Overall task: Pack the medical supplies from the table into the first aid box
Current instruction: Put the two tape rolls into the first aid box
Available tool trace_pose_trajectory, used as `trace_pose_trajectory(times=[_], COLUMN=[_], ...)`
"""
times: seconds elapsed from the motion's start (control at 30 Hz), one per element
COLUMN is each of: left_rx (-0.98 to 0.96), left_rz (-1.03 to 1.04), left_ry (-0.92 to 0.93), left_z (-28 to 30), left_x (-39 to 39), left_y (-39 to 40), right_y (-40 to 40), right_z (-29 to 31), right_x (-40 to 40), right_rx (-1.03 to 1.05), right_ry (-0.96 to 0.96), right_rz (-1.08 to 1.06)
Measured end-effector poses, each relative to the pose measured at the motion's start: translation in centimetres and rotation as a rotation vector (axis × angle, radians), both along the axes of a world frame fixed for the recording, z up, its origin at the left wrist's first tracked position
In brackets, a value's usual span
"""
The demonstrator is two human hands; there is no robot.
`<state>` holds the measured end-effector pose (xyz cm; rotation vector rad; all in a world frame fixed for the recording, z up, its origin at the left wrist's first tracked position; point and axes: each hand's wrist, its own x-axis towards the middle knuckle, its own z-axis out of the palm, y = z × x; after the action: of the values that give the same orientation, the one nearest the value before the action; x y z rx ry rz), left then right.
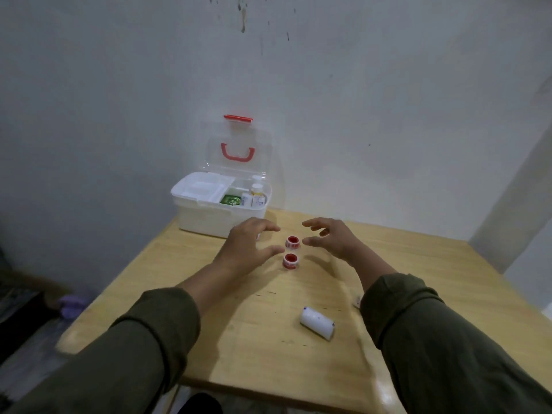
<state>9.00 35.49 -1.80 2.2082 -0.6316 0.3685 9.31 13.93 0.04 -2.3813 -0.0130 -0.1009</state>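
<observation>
Left hand (248, 245) and right hand (331, 239), fingers spread and holding nothing, flank two small red-capped rolls on the table (433, 279); packing partly done.

The first aid box (209, 218) stands open at the table's far edge, lid (239, 144) raised; inside sit a white tray (200, 188), a green packet (230, 200) and small bottles (256, 194), so some supplies appear packed; still on the table: the far roll (292, 242), the near roll (290, 260) just beside it, and a white bandage roll (317, 323) well apart, nearer the person.
</observation>
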Motion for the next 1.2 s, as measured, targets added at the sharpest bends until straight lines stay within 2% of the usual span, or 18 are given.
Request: trace_pose_trajectory(times=[0.13, 0.3, 0.57, 0.97, 1.07, 1.2], left_rx=[-0.012, 0.042, 0.012, -0.035, -0.019, -0.051], left_rz=[0.058, 0.071, 0.005, 0.002, 0.008, 0.001], left_ry=[0.22, 0.327, 0.31, 0.268, 0.246, 0.197], left_z=[-1.6, -2.7, -3.0, -3.3, -2.4, -0.4], left_x=[0.0, 0.7, 1.4, 1.8, 1.9, 2.1], left_y=[-1.4, -2.8, -3.2, -2.5, -1.9, -0.7], right_y=[-1.1, -1.1, -0.8, -0.3, -0.2, 0.3], right_z=[-2.0, -3.4, -3.3, -3.1, -2.1, 0.6], right_x=[0.5, 1.9, 3.3, 3.7, 3.5, 2.4], right_rx=[0.058, 0.087, 0.146, 0.159, 0.082, 0.121], right_ry=[0.029, 0.059, 0.11, 0.08, 0.039, -0.009], right_rz=[0.0, 0.014, 0.098, 0.095, 0.078, 0.086])
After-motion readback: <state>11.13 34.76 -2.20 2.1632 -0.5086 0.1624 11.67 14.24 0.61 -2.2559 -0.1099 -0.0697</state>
